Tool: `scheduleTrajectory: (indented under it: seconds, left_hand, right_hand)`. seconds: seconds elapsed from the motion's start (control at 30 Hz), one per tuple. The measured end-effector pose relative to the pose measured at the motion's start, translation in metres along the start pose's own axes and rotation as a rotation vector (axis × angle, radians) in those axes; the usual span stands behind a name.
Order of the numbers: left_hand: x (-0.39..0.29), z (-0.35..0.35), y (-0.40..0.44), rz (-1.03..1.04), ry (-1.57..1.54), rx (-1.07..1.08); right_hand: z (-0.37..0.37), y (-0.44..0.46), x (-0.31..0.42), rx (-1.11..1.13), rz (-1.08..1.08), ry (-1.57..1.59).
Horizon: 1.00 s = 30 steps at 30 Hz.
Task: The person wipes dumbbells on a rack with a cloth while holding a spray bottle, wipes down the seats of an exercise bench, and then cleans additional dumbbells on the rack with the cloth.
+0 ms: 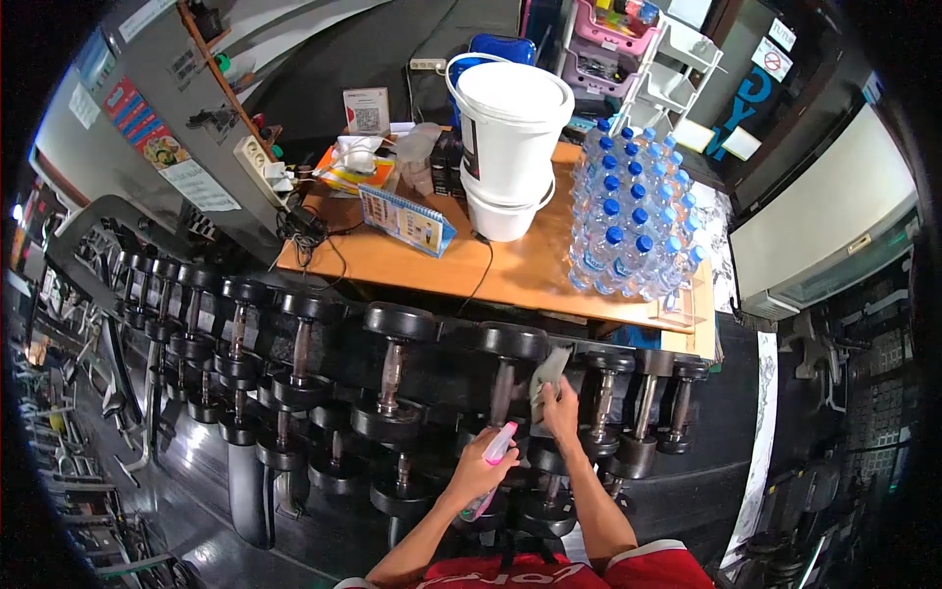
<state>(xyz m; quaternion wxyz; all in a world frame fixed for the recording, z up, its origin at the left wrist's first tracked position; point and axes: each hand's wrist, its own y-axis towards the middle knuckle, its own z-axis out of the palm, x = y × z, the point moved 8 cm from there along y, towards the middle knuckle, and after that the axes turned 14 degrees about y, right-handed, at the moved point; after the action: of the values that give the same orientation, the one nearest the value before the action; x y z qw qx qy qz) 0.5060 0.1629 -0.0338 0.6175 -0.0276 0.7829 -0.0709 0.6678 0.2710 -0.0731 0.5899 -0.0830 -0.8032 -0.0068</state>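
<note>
My left hand [478, 469] is closed around a spray bottle with a pink and white spray head [501, 444]; its lower part shows below the hand. In my right hand [561, 414] is a light grey-green cloth [549, 371], gripped by the fingers. The cloth is over the upper rack row, beside a black dumbbell [513, 342] on its left. Right of the cloth lies another dumbbell [605, 393]. Whether the cloth touches a dumbbell I cannot tell.
Several dumbbells line a two-level rack, such as one with a worn handle [391, 378]. Behind it stands a wooden table [530, 280] bearing stacked white buckets [515, 118], a pack of water bottles [628, 221], and a desk calendar [404, 220]. Loose cables [309, 236] hang at its left.
</note>
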Motion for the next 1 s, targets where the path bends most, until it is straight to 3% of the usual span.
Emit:
scheduleTrajectory:
  seconds: [0.07, 0.1, 0.13, 0.2, 0.27, 0.33, 0.4, 0.47, 0.5, 0.53, 0.6, 0.67, 0.73, 0.83, 0.87, 0.93, 1.0]
  left_hand:
    - [-0.011, -0.005, -0.005, -0.119, -0.102, 0.002]
    - [-0.010, -0.006, -0.008, -0.235, -0.209, 0.005]
    - [-0.012, -0.008, -0.010, -0.234, -0.206, 0.011]
    - [-0.018, -0.017, -0.014, -0.185, -0.184, -0.023]
    - [-0.017, -0.024, -0.022, -0.180, -0.170, 0.007]
    - [-0.022, -0.036, -0.031, -0.198, -0.234, -0.030]
    - [-0.021, -0.047, -0.041, -0.188, -0.207, -0.044]
    - [-0.001, -0.053, -0.054, -0.236, -0.131, -0.007]
    - [-0.006, -0.062, -0.056, -0.137, 0.030, -0.017]
    - [-0.008, -0.065, -0.060, -0.134, 0.040, -0.010]
    - [-0.004, -0.074, -0.068, -0.219, -0.168, -0.054]
    - [-0.006, -0.084, -0.072, -0.202, -0.182, -0.061]
    - [-0.006, -0.093, -0.074, -0.219, -0.148, -0.056]
    - [-0.004, -0.101, -0.075, -0.216, -0.100, -0.074]
    - [-0.004, -0.103, -0.074, -0.194, -0.096, -0.099]
    - [-0.003, -0.102, -0.073, -0.174, -0.110, -0.107]
    - [-0.005, -0.097, -0.067, -0.153, -0.135, -0.129]
  right_hand:
    - [0.022, -0.013, -0.036, 0.115, 0.316, 0.355]
    - [0.032, -0.014, -0.079, 0.026, 0.446, 0.533]
    - [0.033, -0.014, -0.076, 0.021, 0.446, 0.535]
    - [0.068, -0.016, -0.063, -0.116, 0.897, 1.626]
    - [0.075, 0.011, -0.049, -0.204, 0.890, 1.776]
    - [0.073, 0.017, -0.029, -0.367, 0.976, 1.710]
    - [0.078, 0.018, -0.015, -0.231, 0.677, 1.711]
    - [0.079, -0.006, 0.009, -0.415, 0.602, 1.670]
    - [0.076, -0.027, 0.045, -0.475, 0.579, 1.572]
    - [0.080, -0.035, 0.059, -0.380, 0.471, 1.497]
    - [0.111, -0.043, 0.052, -0.022, 0.592, 1.595]
    - [0.142, -0.059, 0.063, 0.238, 0.834, 1.520]
    - [0.163, -0.051, 0.040, 0.199, 0.898, 1.604]
    - [0.184, -0.018, 0.009, 0.040, 0.943, 1.983]
    - [0.184, -0.012, 0.003, -0.041, 0.971, 1.897]
    - [0.183, 0.003, 0.010, 0.053, 1.018, 1.932]
    - [0.153, -0.007, 0.048, -0.013, 1.103, 1.954]
